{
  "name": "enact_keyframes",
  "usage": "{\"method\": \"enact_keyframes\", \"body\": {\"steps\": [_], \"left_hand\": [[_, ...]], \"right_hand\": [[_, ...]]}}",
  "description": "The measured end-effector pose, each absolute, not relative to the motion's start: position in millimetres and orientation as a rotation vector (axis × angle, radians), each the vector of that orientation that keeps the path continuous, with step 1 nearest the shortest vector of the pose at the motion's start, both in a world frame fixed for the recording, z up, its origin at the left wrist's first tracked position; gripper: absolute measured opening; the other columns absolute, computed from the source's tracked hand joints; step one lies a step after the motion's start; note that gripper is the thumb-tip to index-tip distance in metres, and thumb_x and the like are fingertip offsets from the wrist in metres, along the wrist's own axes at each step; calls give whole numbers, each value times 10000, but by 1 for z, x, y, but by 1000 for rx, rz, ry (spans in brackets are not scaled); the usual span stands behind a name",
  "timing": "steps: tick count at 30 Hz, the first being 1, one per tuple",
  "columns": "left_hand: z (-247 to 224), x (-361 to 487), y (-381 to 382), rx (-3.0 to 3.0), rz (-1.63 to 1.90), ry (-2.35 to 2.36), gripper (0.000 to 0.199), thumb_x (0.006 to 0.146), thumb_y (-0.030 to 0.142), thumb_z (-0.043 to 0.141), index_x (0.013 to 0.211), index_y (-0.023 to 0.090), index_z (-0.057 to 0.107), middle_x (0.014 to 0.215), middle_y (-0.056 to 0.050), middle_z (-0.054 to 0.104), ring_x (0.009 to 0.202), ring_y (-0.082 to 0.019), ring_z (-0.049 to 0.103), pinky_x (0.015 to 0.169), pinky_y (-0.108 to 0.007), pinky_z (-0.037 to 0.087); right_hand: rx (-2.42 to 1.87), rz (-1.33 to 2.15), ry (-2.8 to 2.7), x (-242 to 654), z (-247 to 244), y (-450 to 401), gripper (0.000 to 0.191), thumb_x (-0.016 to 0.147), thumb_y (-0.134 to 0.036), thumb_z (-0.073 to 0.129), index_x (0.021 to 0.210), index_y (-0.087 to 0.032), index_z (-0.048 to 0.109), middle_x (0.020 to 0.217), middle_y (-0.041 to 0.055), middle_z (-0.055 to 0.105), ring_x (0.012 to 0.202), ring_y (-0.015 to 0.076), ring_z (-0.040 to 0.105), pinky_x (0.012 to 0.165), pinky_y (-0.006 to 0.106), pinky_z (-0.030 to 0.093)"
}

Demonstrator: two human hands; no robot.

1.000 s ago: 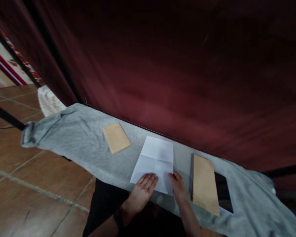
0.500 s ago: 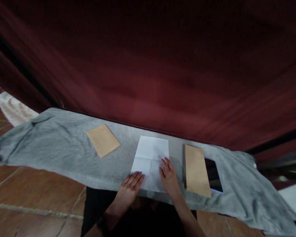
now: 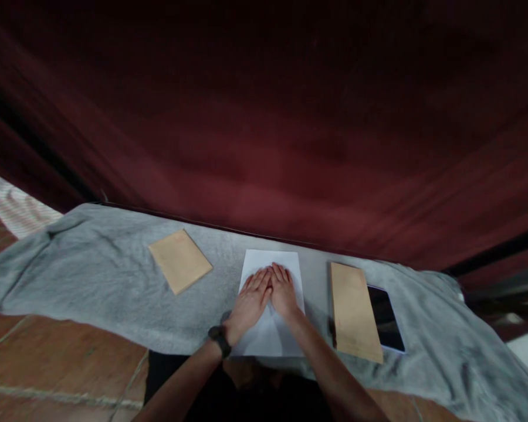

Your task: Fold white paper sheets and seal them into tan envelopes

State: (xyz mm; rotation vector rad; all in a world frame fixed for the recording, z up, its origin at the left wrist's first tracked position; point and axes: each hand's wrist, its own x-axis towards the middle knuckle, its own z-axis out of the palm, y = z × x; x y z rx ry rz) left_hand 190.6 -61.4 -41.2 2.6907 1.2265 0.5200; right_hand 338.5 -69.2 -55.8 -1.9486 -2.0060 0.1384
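A white sheet of paper (image 3: 268, 340) lies on the grey cloth in front of me, its near edge close to the cloth's front edge. Flat on its middle rests my left hand (image 3: 253, 296), fingers stretched out and pointing away from me. My right hand (image 3: 284, 290) lies flat beside it, and the fingertips of both meet near the paper's centre. Neither hand grips anything. The hands cover the central part of the sheet. A dark watch (image 3: 220, 340) is on my left wrist.
A brown envelope (image 3: 180, 261) lies at an angle to the left. On the right is a stack of brown envelopes (image 3: 355, 310), partly over a dark-screened phone (image 3: 385, 319). The grey cloth (image 3: 105, 275) covers a narrow surface against a dark red panel (image 3: 264, 176).
Both hands have slid inward and farther from me to the paper's middle, where they now touch. Before, they lay apart near its left and right sides. The view has shifted slightly.
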Motion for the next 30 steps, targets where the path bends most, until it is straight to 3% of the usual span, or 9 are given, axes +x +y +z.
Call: {"method": "enact_keyframes", "body": {"steps": [4, 7, 14, 19, 30], "left_hand": [[-53, 214, -17, 2722, 471, 1211, 569, 1067, 409, 252, 1508, 89, 416, 1541, -174, 470, 1459, -242, 398, 1195, -468, 328], [-58, 212, 3, 2770, 445, 1216, 561, 1062, 438, 271, 1499, 134, 449, 1561, -137, 455, 1483, -260, 357, 1209, -484, 292], [-66, 207, 30, 2762, 465, 1334, 522, 1047, 380, 294, 1520, 215, 444, 1571, -89, 450, 1505, -272, 311, 1231, -520, 214], [-67, 206, 39, 2787, 411, 1213, 509, 1046, 341, 288, 1538, 289, 410, 1588, -31, 432, 1507, -244, 307, 1238, -510, 192], [-54, 185, 31, 2692, 446, 1409, 524, 1049, 381, 325, 1483, 131, 480, 1564, -129, 450, 1476, -267, 373, 1229, -470, 261]], "right_hand": [[-1980, 56, -2012, 347, -65, -63, 512, 1015, -204, 392, 1524, -184, 437, 1587, 86, 423, 1474, 249, 357, 1220, 443, 247], [-2022, 17, -1951, 360, -70, -60, 479, 1042, -269, 373, 1510, -227, 463, 1596, 76, 408, 1478, 260, 350, 1215, 475, 249], [-2182, 8, -1741, 363, -73, -29, 502, 1054, -270, 293, 1504, -126, 463, 1603, 149, 371, 1485, 283, 338, 1208, 510, 244], [-2074, 32, -1853, 354, -75, -12, 506, 1061, -320, 277, 1503, -171, 471, 1595, 111, 400, 1480, 261, 344, 1218, 499, 229], [-2218, -119, -1582, 385, -87, -52, 602, 1045, -395, 315, 1557, -80, 349, 1597, 202, 362, 1465, 326, 357, 1183, 533, 254]]}}
